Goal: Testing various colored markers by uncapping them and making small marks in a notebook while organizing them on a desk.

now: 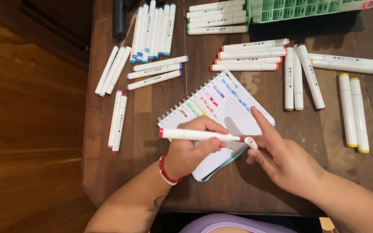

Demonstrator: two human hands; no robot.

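Observation:
My left hand [191,151] grips a white marker [195,135] with red ends, held level over the lower part of a spiral notebook [229,101]. The notebook's lined page carries rows of small colour swatches. My right hand [281,157] holds the marker's white cap [251,143] at the marker's right tip, index finger raised over the page edge. A red and white bracelet [165,172] sits on my left wrist.
Groups of white markers lie around the dark wooden table [109,164]: blue and purple ones [154,30] at top left, pink ones [117,121] left, orange and red ones [249,55] in the middle, yellow ones [354,113] right. A green plastic basket [298,9] stands at the back.

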